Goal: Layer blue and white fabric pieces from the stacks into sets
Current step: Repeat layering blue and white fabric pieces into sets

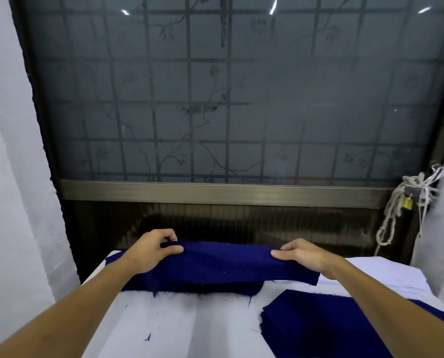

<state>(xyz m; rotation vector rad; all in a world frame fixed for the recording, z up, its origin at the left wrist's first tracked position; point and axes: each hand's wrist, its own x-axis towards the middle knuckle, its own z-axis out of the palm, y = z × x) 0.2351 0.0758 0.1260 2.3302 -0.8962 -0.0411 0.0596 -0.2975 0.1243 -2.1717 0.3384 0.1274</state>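
Note:
A dark blue fabric piece [223, 264] hangs stretched between both hands above the far part of the white table [189, 329]. My left hand [152, 250] pinches its far left corner; my right hand [302, 255] pinches its far right corner. Under it lies more dark blue fabric [189, 286] with frayed edges. A stack of blue pieces [319, 321] sits at the near right, partly under my right forearm. A stack of white pieces [386, 275] lies at the far right.
A frosted window with a metal grille [228, 99] stands right behind the table. White rope and a brass padlock [406, 202] hang at the right. White walls close in on both sides. Loose blue threads dot the table.

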